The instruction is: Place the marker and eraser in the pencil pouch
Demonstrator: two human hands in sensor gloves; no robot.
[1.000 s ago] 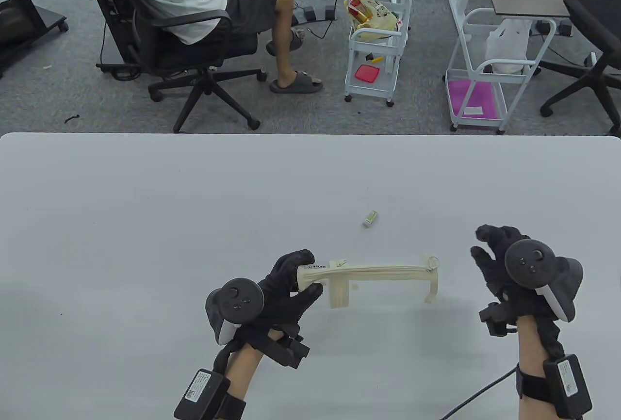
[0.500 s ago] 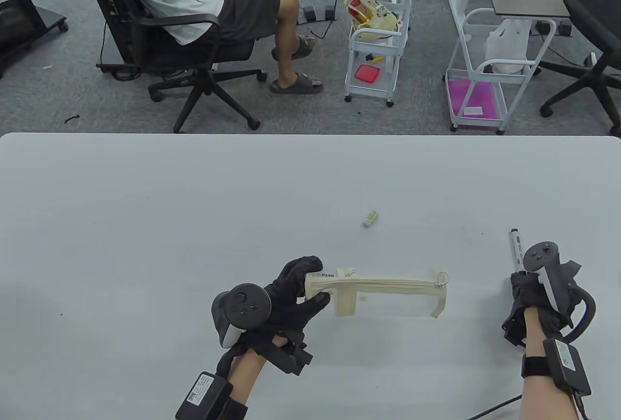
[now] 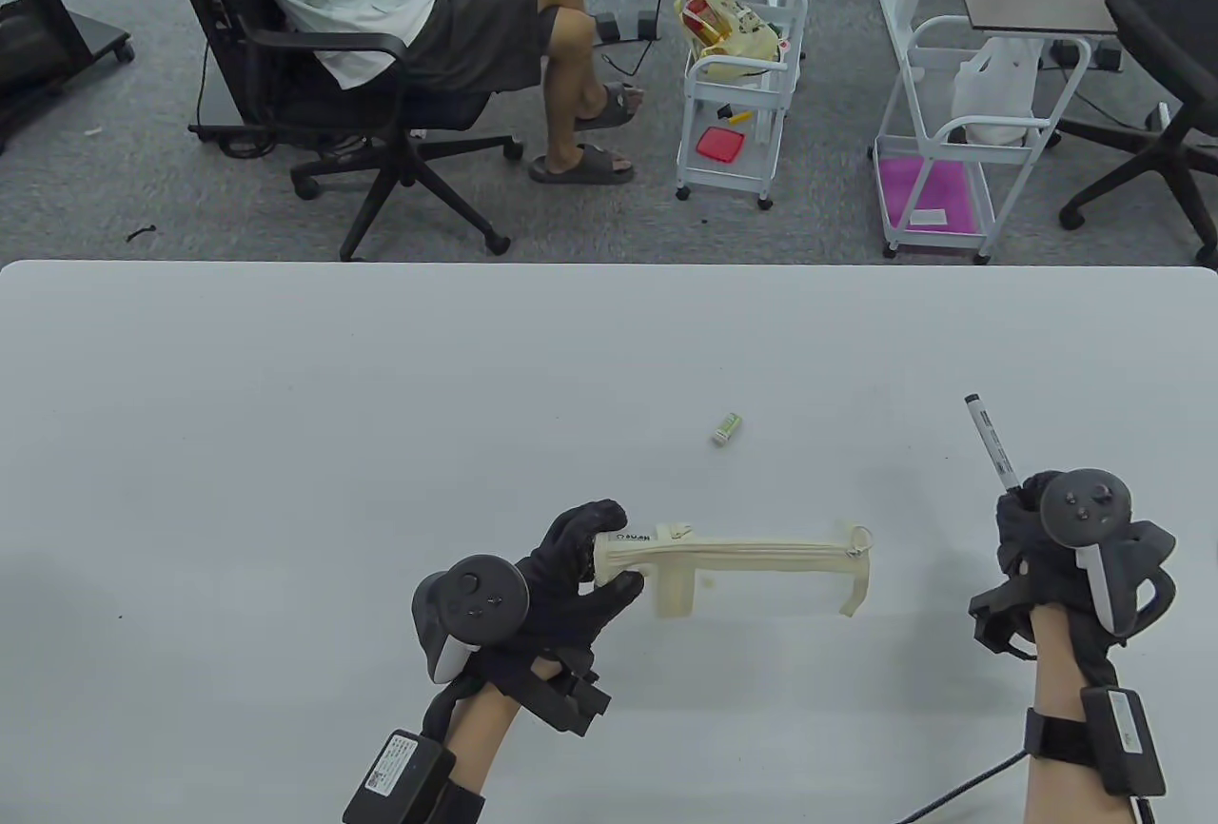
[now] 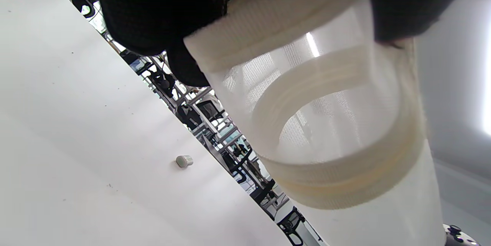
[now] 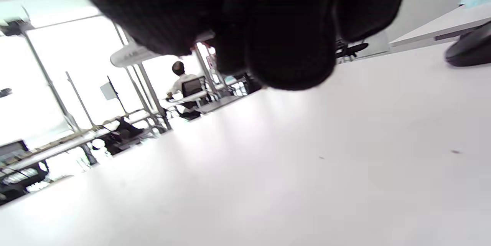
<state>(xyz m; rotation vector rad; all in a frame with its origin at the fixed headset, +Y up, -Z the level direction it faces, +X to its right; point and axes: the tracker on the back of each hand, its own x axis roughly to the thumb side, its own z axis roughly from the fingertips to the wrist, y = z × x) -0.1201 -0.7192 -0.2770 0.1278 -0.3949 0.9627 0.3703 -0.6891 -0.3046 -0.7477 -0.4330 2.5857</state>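
A cream mesh pencil pouch [image 3: 752, 558] is held above the table, edge-on in the table view. My left hand [image 3: 580, 567] grips its left end; the left wrist view shows the pouch [image 4: 337, 123] close up, its mesh see-through. My right hand [image 3: 1032, 529] holds a white marker with a black cap [image 3: 990, 443], its tip pointing up and away, to the right of the pouch's zipper ring [image 3: 861, 539]. A small green-and-white eraser [image 3: 726, 427] lies on the table beyond the pouch; it also shows in the left wrist view [image 4: 184, 160]. The right wrist view shows only closed dark fingers [image 5: 291, 38].
The white table [image 3: 285, 443] ends at its far edge. Beyond it are a seated person on an office chair [image 3: 381, 53] and two white carts [image 3: 733, 101].
My right hand picked the marker up from the table and raised it, tip now pointing farther away. My left hand and the pouch shifted slightly right, then stayed.
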